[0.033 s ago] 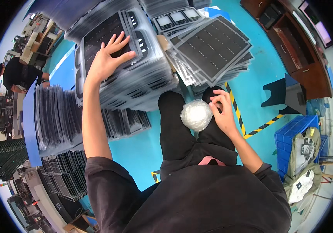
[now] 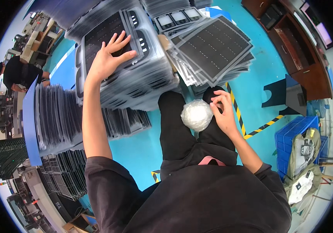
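My left hand [image 2: 110, 58] lies with fingers spread on a black sheet [image 2: 106, 33] edged in clear film, at the top of a tall stack of film-covered sheets [image 2: 139, 83]. On my thighs rests a round wad of clear plastic film [image 2: 196, 115], with a bright white middle. Beside its upper right edge is my right hand [image 2: 223, 110], fingers curled and thumb and fingertips brought together in a pinch. Whatever is between those fingertips is too small to make out.
A second, fanned stack of dotted black sheets [image 2: 215, 48] stands ahead to the right. Upright panels [image 2: 58, 114] fill a rack on the left. Blue crates [image 2: 292, 139], a brown cabinet [image 2: 302, 50] and a black stand [image 2: 285, 95] are to the right. Another person [image 2: 21, 73] works far left.
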The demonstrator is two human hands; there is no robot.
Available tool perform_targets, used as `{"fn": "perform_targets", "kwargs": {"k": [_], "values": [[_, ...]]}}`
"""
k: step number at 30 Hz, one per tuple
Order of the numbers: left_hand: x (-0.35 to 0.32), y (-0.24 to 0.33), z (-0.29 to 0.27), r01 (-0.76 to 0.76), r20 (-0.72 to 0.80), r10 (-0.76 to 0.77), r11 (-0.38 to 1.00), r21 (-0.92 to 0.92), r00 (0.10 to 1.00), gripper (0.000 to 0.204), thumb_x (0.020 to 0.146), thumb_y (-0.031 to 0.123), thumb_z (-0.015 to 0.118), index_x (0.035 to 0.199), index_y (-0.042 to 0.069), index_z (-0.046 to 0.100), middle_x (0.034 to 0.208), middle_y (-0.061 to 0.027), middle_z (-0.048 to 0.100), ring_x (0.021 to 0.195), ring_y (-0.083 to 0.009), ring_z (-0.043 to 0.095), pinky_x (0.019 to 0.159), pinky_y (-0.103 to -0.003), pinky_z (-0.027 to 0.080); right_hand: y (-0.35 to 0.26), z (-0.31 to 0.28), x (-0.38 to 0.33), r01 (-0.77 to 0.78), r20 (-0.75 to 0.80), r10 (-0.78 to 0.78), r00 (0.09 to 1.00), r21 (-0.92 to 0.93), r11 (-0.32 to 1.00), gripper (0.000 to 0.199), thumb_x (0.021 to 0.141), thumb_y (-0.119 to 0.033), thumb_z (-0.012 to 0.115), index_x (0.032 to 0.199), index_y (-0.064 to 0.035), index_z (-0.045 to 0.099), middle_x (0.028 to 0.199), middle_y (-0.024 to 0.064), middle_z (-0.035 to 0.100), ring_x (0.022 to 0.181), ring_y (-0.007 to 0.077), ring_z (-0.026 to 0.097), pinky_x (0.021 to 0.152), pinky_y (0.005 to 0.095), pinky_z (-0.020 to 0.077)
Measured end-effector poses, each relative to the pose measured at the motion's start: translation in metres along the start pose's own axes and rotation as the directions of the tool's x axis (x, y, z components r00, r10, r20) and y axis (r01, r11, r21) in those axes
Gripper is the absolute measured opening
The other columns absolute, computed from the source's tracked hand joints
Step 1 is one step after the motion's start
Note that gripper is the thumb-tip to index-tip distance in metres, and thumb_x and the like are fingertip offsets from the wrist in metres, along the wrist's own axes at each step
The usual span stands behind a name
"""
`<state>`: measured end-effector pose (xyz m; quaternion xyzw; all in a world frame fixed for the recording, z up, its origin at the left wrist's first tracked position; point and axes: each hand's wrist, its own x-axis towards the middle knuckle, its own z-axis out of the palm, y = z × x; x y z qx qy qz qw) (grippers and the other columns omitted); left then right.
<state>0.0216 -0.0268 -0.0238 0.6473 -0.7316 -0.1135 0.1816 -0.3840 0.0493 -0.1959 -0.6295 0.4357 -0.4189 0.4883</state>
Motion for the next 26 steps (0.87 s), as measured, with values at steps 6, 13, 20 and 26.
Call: {"fn": "perform_targets", "kwargs": {"k": [6, 13, 20, 26], "values": [[0.000, -0.007, 0.003, 0.008, -0.013, -0.008, 0.999, -0.041, 1.000, 0.055, 0.096, 0.040, 0.071, 0.145, 0.016, 0.061, 0.161, -0.0044, 0.045, 0.158, -0.0238, 0.024, 0.129, -0.049, 0.006, 0.002, 0.009, -0.001, -0.037, 0.034, 0.036, 0.999, 0.021, 0.999, 0.010, 0.094, 0.001, 0.066, 0.097, -0.0002, 0.057, 0.121, 0.0095, 0.051, 0.098, 0.0153, 0.060, 0.086, 0.0296, 0.0540], [0.000, -0.005, 0.007, 0.015, -0.029, -0.017, 0.998, -0.067, 0.999, 0.050, 0.097, 0.035, 0.071, 0.143, 0.017, 0.063, 0.160, -0.0052, 0.047, 0.157, -0.0236, 0.026, 0.129, -0.048, 0.007, -0.002, 0.023, 0.000, -0.014, 0.135, 0.009, 0.991, 0.035, 0.999, 0.009, 0.095, 0.000, 0.066, 0.102, 0.0008, 0.059, 0.108, 0.0079, 0.052, 0.084, 0.0138, 0.060, 0.081, 0.0294, 0.0516], [0.003, -0.009, 0.001, 0.039, -0.012, -0.040, 0.995, -0.096, 0.999, 0.049, 0.096, 0.035, 0.072, 0.141, 0.016, 0.065, 0.159, -0.0057, 0.048, 0.157, -0.0228, 0.026, 0.129, -0.048, 0.005, 0.003, 0.024, -0.004, -0.025, 0.158, 0.026, 0.987, -0.006, 1.000, 0.009, 0.096, -0.002, 0.065, 0.103, 0.0015, 0.061, 0.106, 0.0080, 0.053, 0.082, 0.0146, 0.060, 0.080, 0.0297, 0.0521], [0.001, -0.003, 0.003, 0.036, -0.031, -0.040, 0.993, -0.115, 0.999, 0.055, 0.091, 0.040, 0.077, 0.139, 0.016, 0.067, 0.160, -0.0052, 0.047, 0.158, -0.0236, 0.025, 0.129, -0.049, 0.003, 0.009, 0.024, -0.003, -0.060, 0.153, 0.070, 0.986, -0.069, 0.996, 0.011, 0.098, -0.006, 0.065, 0.106, 0.0005, 0.063, 0.108, 0.0086, 0.055, 0.083, 0.0162, 0.062, 0.080, 0.0308, 0.0525]]}}
